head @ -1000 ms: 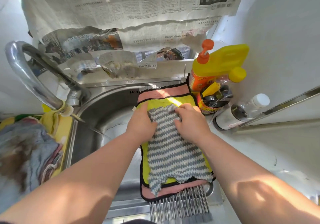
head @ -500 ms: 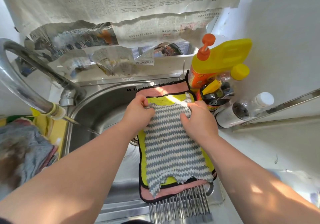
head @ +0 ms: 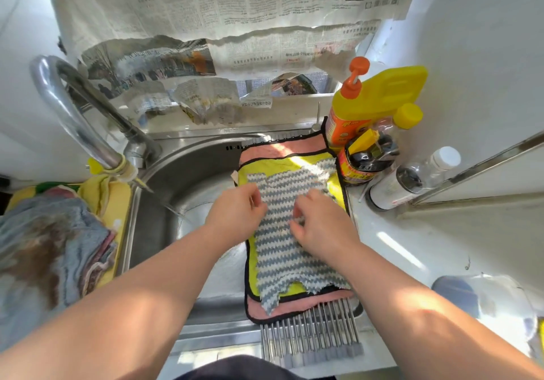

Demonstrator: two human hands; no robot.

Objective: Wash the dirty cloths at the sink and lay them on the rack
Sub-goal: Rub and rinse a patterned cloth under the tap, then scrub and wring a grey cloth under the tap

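A grey-and-white striped cloth (head: pixel 279 259) lies spread flat on top of a yellow cloth (head: pixel 294 162) and a pink cloth (head: pixel 282 148). All three are stacked on the metal slatted rack (head: pixel 312 332) across the right side of the sink (head: pixel 188 170). My left hand (head: pixel 235 211) hovers at the striped cloth's left edge with loosely curled fingers that hold nothing. My right hand (head: pixel 321 226) rests on the middle of the cloth, fingertips bent down onto it. A pile of dirty cloths (head: pixel 44 247) sits to the left of the sink.
A curved steel faucet (head: pixel 73 114) arches over the sink's left side. A yellow pump detergent bottle (head: pixel 376 94), a dark jar (head: pixel 365 158) and a clear bottle (head: pixel 412 176) stand right of the rack. Newspaper covers the window behind. White counter runs along the right.
Both hands let go of the striped cloth's far edge and drew back toward me over its middle. The cloth now lies stretched out to the far end.
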